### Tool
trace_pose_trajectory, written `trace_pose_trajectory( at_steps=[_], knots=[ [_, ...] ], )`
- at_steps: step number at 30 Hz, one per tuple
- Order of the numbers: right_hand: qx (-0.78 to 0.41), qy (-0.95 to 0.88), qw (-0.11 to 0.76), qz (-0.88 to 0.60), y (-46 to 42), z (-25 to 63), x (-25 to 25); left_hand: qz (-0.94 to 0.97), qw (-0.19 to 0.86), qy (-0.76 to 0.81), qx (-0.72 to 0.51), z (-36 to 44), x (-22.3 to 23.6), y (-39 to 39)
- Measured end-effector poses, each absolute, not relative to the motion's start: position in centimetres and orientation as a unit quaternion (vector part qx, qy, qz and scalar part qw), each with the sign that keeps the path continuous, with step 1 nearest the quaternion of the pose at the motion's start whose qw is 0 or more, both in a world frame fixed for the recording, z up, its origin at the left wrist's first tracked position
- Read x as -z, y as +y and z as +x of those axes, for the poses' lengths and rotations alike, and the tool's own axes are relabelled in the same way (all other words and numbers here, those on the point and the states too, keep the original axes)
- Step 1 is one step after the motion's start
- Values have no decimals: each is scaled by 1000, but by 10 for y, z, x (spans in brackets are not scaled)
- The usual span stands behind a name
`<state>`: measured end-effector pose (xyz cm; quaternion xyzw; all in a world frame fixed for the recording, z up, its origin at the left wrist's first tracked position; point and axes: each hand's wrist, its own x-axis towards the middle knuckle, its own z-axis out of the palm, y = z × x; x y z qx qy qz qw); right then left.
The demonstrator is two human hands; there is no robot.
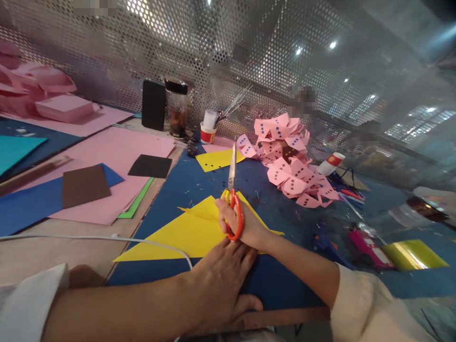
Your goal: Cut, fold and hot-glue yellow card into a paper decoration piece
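Note:
In the head view my right hand (pixel 249 228) grips scissors (pixel 232 171) with red-orange handles; their blades are together and point away from me. Beneath it, a large yellow sheet (pixel 171 235) lies on the blue mat (pixel 285 289). A narrow yellow strip (pixel 195 212) lies across the sheet, left of the scissors. My left hand (pixel 224 280) lies flat at the sheet's near edge, palm down with the thumb apart, and its fingertips are partly hidden by the right hand. Several small dark squares lie on another yellow piece (pixel 217 160) behind.
Pink cut pieces (pixel 295 175) with dark squares are heaped at the back right. To the left are pink sheets (pixel 89 156), a brown piece (pixel 85 186) and a white cable (pixel 142 241). A jar (pixel 177 109) and a paper cup (pixel 207 133) stand by the perforated screen (pixel 228 57).

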<state>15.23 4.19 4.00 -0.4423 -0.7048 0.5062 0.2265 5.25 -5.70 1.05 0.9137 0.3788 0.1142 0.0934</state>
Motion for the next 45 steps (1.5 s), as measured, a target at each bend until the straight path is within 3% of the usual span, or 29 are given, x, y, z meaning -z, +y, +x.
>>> trace_pose_trajectory(
  at_steps=[25,32,45],
  knots=[
    [-547,-692,222,-414,54,128,-37,912,136,377,-91,50,-18,-55],
    [-524,-718,198,-413,57,139,-34,917,88,370,-121,50,-9,-55],
    [-547,-709,204,-396,58,129,-30,918,105,368,-105,51,-9,-54]
  ],
)
